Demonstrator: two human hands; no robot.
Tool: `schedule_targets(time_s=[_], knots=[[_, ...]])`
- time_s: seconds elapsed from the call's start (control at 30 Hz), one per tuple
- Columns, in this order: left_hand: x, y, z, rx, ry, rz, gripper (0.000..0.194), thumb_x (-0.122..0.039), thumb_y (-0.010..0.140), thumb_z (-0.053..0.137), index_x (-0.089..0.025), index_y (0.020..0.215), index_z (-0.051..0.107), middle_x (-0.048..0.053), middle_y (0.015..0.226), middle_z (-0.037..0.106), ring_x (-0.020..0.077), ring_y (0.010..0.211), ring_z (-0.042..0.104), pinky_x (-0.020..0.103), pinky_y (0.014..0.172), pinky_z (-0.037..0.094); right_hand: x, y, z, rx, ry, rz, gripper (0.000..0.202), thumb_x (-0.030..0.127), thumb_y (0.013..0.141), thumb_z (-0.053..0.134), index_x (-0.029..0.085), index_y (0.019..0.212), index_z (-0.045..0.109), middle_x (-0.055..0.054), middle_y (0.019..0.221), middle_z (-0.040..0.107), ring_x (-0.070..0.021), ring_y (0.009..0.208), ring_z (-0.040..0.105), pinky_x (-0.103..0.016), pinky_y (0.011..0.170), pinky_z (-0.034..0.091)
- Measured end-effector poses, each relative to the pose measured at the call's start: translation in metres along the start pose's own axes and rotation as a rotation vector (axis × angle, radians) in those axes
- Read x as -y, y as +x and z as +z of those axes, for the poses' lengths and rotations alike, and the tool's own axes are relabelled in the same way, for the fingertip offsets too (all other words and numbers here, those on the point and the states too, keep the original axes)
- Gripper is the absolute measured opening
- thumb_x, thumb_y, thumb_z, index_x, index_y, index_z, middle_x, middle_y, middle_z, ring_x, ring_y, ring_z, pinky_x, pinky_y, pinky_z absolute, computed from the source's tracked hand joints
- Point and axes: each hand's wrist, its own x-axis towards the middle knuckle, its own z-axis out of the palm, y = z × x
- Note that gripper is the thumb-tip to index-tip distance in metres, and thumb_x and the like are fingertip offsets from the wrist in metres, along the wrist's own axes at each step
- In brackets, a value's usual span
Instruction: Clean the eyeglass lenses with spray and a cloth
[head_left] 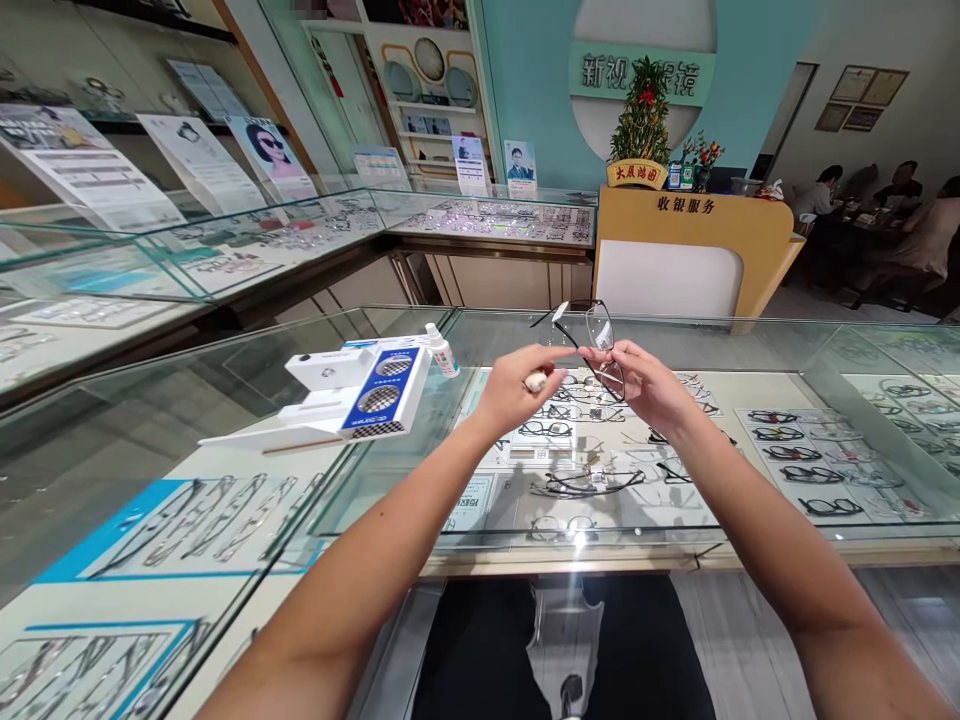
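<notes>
Head view: eyeglasses (600, 345), thin dark frame, clear lenses, white tag on one lens, dark temples, one pointing left. Held in the air above the glass display counter surface (480, 500), tilted, lenses one above the other. Right hand (646, 385): fingers pinched closed on the lower rim side. Left hand (527, 385): index finger extended to the frame near a temple, other fingers curled around a small whitish piece (535, 381). Both forearms reach forward, converging.

An eyewear shop: glass display cases (795, 350) hold rows of spectacles (795, 453), and a lettered service counter (697, 230) stands at one o'clock.
</notes>
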Motion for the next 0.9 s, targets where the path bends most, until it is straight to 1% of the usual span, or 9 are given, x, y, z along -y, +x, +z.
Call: schedule_targets(time_s=[0.07,0.1,0.17,0.4,0.53,0.6,0.73,0.8,0.9], knots=[[-0.0037,-0.0028,0.0056,0.138,-0.019,0.061,0.028,-0.036,0.1,0.065,-0.021,0.12,0.078,0.001,0.083,0.073,0.0136,0.072,0.064,0.026,0.072,0.05,-0.0018,0.0,0.0001,0.023,0.022,-0.002,0.036,0.048,0.069,0.093,0.028,0.077,0.064,0.001,0.115,0.084,-0.0201,0.12,0.071,-0.032,0.102,0.048],[-0.0045,-0.004,0.0077,0.177,-0.018,0.076,0.029,-0.037,0.101,0.064,-0.021,0.122,0.078,0.001,0.082,0.073,0.0137,0.072,0.064,0.026,0.073,0.05,-0.0023,0.0,0.0001,0.03,0.029,-0.007,0.036,0.049,0.07,0.093,0.028,0.077,0.064,0.001,0.116,0.084,-0.02,0.121,0.07,-0.032,0.103,0.048],[-0.0043,-0.0052,0.01,0.215,-0.006,0.081,0.03,-0.037,0.102,0.062,-0.021,0.121,0.078,0.001,0.081,0.073,0.0143,0.072,0.065,0.026,0.074,0.051,-0.0024,-0.0001,-0.0001,0.036,0.039,-0.016,0.036,0.049,0.071,0.093,0.028,0.078,0.064,0.001,0.117,0.084,-0.0201,0.125,0.07,-0.032,0.106,0.048],[-0.003,-0.0032,0.0062,0.227,0.025,0.02,0.028,-0.039,0.1,0.062,-0.019,0.109,0.079,0.003,0.082,0.074,0.0156,0.073,0.067,0.027,0.073,0.052,0.0016,0.0002,-0.0022,0.007,0.048,-0.072,0.035,0.049,0.074,0.092,0.028,0.079,0.064,0.001,0.124,0.082,-0.0209,0.122,0.07,-0.035,0.109,0.05],[-0.006,-0.0033,0.0051,0.193,0.021,-0.051,0.032,-0.038,0.098,0.062,-0.02,0.12,0.075,0.001,0.08,0.073,0.0157,0.072,0.068,0.027,0.075,0.053,0.0014,0.0003,-0.0035,0.001,0.051,-0.079,0.036,0.05,0.073,0.093,0.028,0.077,0.064,0.001,0.124,0.082,-0.0212,0.12,0.07,-0.035,0.108,0.051],[-0.007,-0.0034,0.0053,0.214,0.029,-0.064,0.035,-0.039,0.097,0.061,-0.021,0.124,0.075,0.001,0.081,0.073,0.0159,0.073,0.068,0.028,0.075,0.052,0.001,-0.0001,-0.0038,0.003,0.049,-0.076,0.035,0.05,0.074,0.092,0.028,0.077,0.064,0.001,0.125,0.082,-0.0212,0.122,0.069,-0.035,0.109,0.051],[-0.0071,-0.0034,0.0056,0.284,0.062,-0.079,0.033,-0.041,0.098,0.059,-0.021,0.118,0.077,0.002,0.08,0.074,0.0169,0.073,0.068,0.029,0.072,0.05,0.0011,-0.0004,-0.0046,0.008,0.054,-0.09,0.032,0.049,0.074,0.092,0.029,0.081,0.068,0.002,0.125,0.081,-0.0194,0.121,0.069,-0.033,0.109,0.052],[-0.0069,-0.0035,0.0048,0.283,0.069,-0.102,0.034,-0.041,0.097,0.059,-0.021,0.118,0.077,0.001,0.08,0.074,0.0169,0.072,0.068,0.029,0.072,0.05,0.0013,0.0001,-0.0051,0.007,0.067,-0.102,0.032,0.049,0.073,0.093,0.03,0.08,0.069,0.003,0.123,0.081,-0.0189,0.119,0.07,-0.033,0.107,0.052],[-0.0067,-0.0035,0.0028,0.24,0.062,-0.137,0.044,-0.039,0.097,0.059,-0.021,0.135,0.07,0.001,0.082,0.074,0.0164,0.072,0.067,0.029,0.072,0.049,0.0008,0.0007,-0.0049,0.007,0.078,-0.098,0.031,0.049,0.072,0.094,0.03,0.08,0.071,0.004,0.12,0.082,-0.0187,0.117,0.07,-0.032,0.106,0.053]])
